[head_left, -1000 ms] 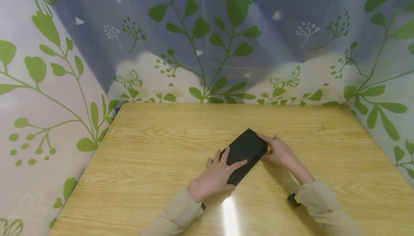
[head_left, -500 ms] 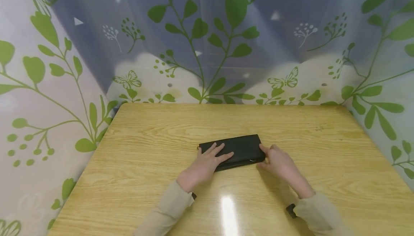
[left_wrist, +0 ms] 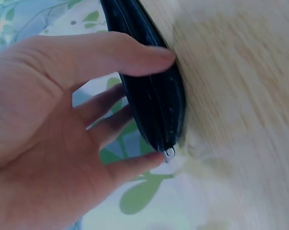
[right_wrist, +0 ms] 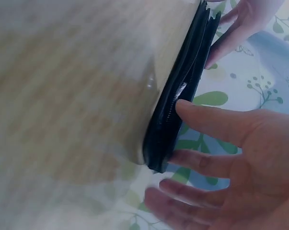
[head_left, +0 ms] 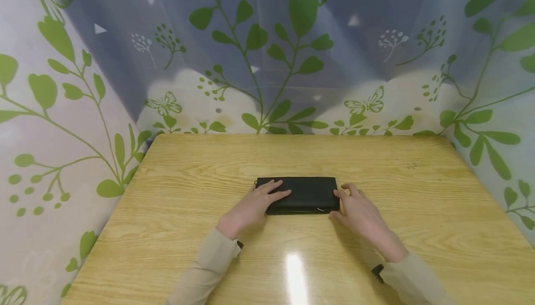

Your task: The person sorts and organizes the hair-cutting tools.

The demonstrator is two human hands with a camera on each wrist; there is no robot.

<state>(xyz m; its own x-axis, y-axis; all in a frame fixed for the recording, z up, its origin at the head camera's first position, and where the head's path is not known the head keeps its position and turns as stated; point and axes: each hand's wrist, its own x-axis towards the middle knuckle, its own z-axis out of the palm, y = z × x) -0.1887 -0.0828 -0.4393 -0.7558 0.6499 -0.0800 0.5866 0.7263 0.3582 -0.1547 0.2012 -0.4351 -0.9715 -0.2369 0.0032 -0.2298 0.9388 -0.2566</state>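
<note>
Closest to me are two beige sleeves reaching in over the pale wooden tabletop [head_left: 175, 249], with a bright glare on the wood between them. The left hand [head_left: 251, 205] lies with its fingers straight and spread flat on the left end of a black zippered wallet [head_left: 303, 193], the thumb along the near edge; from the left wrist view the thumb presses one face of the wallet [left_wrist: 154, 96] while the fingers lie behind it, near a small metal ring at its corner. The right hand [head_left: 359, 212] sits just off the wallet's right end, fingers relaxed and loosely spread, the fingertips at or touching that short edge; in the right wrist view the thumb meets the zippered side of the wallet [right_wrist: 178, 115] and the other fingers [right_wrist: 202, 160] lie open beside it, gripping nothing. The wallet itself lies flat in the middle of the tabletop, long side running left to right, directly between the two hands. Beyond it the wood runs bare to the far edge, where a curtain [head_left: 267, 54] printed with green leaves and butterflies hangs around the back and both sides.
</note>
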